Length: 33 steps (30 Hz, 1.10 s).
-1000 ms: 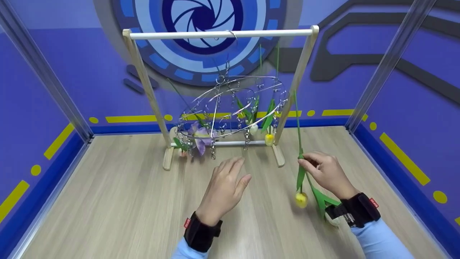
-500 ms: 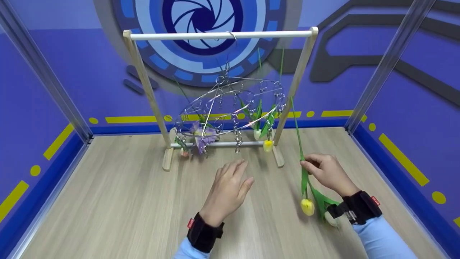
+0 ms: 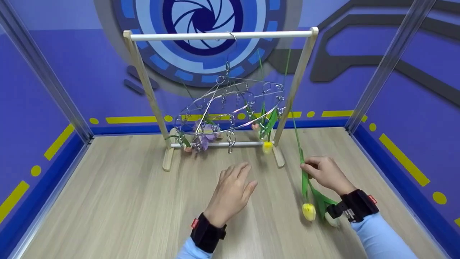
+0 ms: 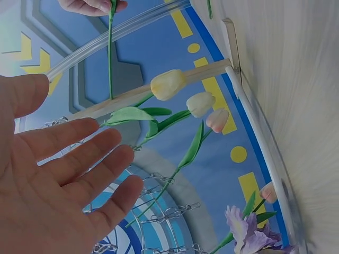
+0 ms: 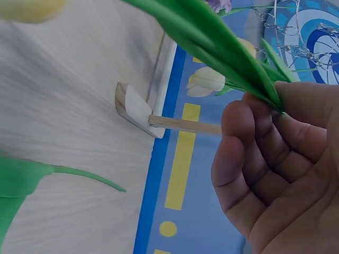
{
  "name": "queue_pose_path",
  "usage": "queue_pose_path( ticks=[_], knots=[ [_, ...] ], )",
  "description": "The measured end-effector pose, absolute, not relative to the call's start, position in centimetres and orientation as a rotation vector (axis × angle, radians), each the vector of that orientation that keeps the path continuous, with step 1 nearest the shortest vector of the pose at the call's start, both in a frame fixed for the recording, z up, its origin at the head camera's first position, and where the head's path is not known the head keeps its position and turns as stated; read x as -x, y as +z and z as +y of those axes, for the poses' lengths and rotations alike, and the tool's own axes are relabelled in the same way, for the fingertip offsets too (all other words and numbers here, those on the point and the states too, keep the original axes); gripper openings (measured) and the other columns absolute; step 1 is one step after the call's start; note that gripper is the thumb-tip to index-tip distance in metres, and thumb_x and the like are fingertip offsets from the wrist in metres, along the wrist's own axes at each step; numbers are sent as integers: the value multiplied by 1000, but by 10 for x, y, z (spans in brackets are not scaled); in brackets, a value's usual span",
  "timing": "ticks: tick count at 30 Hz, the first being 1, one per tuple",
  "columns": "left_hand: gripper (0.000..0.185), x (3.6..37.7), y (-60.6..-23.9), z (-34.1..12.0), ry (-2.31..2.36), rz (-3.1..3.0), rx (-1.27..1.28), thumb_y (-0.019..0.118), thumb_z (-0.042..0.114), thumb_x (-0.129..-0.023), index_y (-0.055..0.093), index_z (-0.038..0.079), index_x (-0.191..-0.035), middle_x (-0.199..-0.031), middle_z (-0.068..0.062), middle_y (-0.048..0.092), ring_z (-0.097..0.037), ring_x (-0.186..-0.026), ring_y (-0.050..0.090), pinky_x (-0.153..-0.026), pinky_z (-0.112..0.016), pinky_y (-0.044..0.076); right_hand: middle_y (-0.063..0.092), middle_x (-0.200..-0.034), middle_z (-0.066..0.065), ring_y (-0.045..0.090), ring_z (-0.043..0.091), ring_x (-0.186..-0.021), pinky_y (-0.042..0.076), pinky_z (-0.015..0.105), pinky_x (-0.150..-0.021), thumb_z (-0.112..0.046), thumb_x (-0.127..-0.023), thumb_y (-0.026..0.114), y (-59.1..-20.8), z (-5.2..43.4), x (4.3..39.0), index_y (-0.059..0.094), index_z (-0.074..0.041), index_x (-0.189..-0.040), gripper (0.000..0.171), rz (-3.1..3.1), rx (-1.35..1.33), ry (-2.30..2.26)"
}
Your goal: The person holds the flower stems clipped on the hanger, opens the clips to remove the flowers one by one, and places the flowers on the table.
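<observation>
My right hand [image 3: 306, 166] pinches the long green stem [image 3: 295, 126] of a yellow tulip, whose bloom [image 3: 308, 211] hangs head down near the table. In the right wrist view, the fingers [image 5: 249, 153] curl round the green leaves [image 5: 212, 37]. My left hand [image 3: 241, 178] hovers open over the table, its fingers spread [image 4: 79, 137], below a round metal clip hanger [image 3: 230, 108]. The hanger hangs from a wooden rack [image 3: 219, 35]. A purple flower [image 3: 205, 136], a yellow tulip [image 3: 267, 146] and pale tulips [image 4: 201, 104] are clipped to it, blooms down.
The rack stands on two flat wooden feet [image 3: 167, 158] at the back of the wood-grain table [image 3: 107, 201]. Blue walls with yellow markings and clear corner posts [image 3: 388, 61] close the table in on three sides.
The hanger has turned and swung, shifting its clipped flowers. My left hand has drifted slightly right and nearer. My right hand keeps the stem; the bloom has sunk a little to the right.
</observation>
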State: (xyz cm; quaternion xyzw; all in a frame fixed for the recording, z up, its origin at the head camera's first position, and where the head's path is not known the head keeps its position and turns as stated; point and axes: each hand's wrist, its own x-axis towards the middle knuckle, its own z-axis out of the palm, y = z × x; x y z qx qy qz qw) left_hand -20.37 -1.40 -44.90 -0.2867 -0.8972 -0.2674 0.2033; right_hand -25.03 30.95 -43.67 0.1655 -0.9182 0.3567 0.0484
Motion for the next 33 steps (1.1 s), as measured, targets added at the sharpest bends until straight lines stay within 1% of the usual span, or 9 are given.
queue_pose_path(
  ticks=[6, 10, 12, 15, 21, 25, 29, 33],
  knots=[
    [46, 204, -450, -11, -728, -2541, 816, 57, 34, -107, 60, 1, -139, -141, -14, 60, -30, -130, 56, -106, -48, 45, 63, -73, 5, 56, 15, -66, 43, 26, -61, -14, -104, 63, -445, 312, 254, 68, -11, -83, 22, -2845, -472, 1090],
    [47, 203, -450, -10, -727, -2554, 822, 56, 34, -107, 59, 0, -140, -141, -15, 60, -30, -130, 56, -107, -48, 45, 64, -74, 3, 57, 16, -68, 44, 26, -62, -12, -104, 62, -449, 313, 255, 68, -10, -85, 20, -2872, -462, 1083],
    [47, 204, -451, -10, -726, -2549, 823, 56, 34, -107, 59, 0, -140, -141, -15, 61, -31, -130, 56, -107, -48, 45, 63, -73, 2, 56, 13, -67, 44, 26, -62, -11, -103, 62, -450, 313, 256, 69, -9, -86, 19, -2878, -462, 1081],
    [46, 204, -452, -10, -719, -2534, 821, 56, 33, -107, 60, 0, -139, -139, -14, 61, -31, -129, 57, -106, -48, 45, 64, -73, 1, 57, 14, -67, 44, 25, -62, -11, -103, 62, -452, 314, 257, 69, -9, -85, 19, -2889, -459, 1077],
    [45, 205, -456, -10, -712, -2508, 816, 56, 33, -107, 61, 0, -137, -136, -14, 63, -30, -125, 59, -101, -49, 47, 63, -72, 0, 59, 19, -67, 43, 25, -61, -9, -103, 61, -456, 316, 259, 67, -10, -84, 20, -2918, -455, 1074],
    [45, 206, -456, -10, -717, -2521, 816, 56, 33, -107, 60, 1, -138, -138, -14, 63, -30, -127, 58, -102, -49, 47, 63, -72, 1, 59, 22, -66, 42, 25, -60, -9, -103, 61, -458, 318, 260, 68, -9, -85, 19, -2927, -466, 1073],
    [47, 206, -456, -10, -723, -2548, 815, 54, 35, -108, 60, 1, -140, -139, -14, 62, -30, -129, 57, -104, -50, 46, 64, -72, 1, 62, 26, -68, 44, 25, -61, -8, -103, 61, -461, 320, 261, 68, -8, -86, 18, -2927, -471, 1082],
    [47, 206, -456, -9, -732, -2575, 812, 53, 35, -108, 58, 2, -142, -141, -13, 61, -30, -130, 56, -106, -51, 45, 63, -71, 7, 57, 18, -64, 42, 25, -59, -8, -103, 61, -463, 321, 262, 67, -9, -83, 20, -2938, -471, 1070]
  ],
)
